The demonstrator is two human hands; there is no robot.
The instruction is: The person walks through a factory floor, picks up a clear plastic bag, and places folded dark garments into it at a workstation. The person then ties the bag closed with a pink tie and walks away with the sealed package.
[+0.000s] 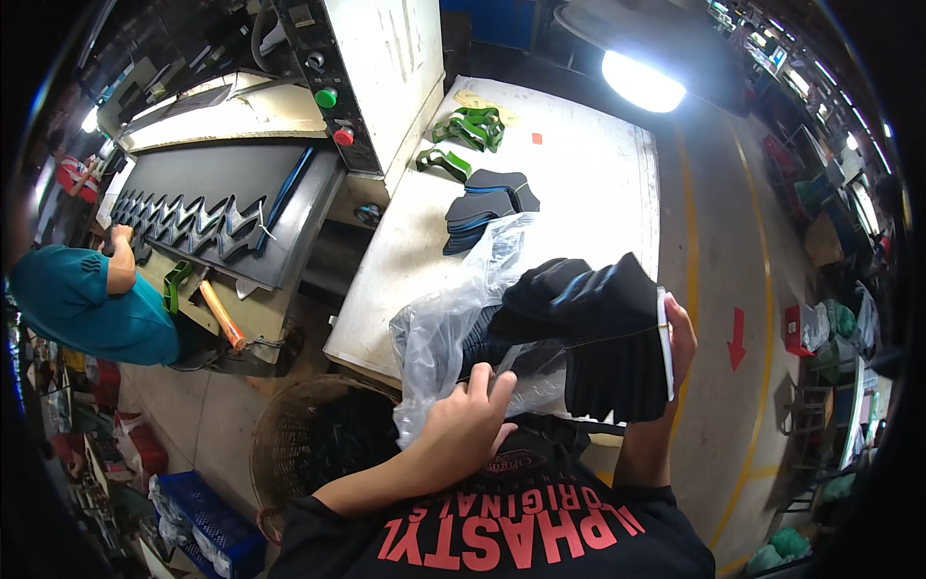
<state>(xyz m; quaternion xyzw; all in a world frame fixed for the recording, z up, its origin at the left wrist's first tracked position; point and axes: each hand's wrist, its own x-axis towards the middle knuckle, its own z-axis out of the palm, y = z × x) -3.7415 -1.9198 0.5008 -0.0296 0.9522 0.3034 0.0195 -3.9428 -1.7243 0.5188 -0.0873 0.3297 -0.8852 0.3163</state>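
Stack of dark pieces [617,372] looks light, kinda bendy, best held by the end where right grip [683,336] clamps; left grip's [465,417] half-curled at clear bag [426,338], hold unclear.

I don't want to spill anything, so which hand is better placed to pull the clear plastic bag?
Probably your left hand: it's right at the clear plastic bag, while your right hand is occupied holding the stack of black pieces.

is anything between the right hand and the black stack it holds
Yes: a thin white layer stands between the black stack and the right hand, at the stack's right end. Nothing else visible does.
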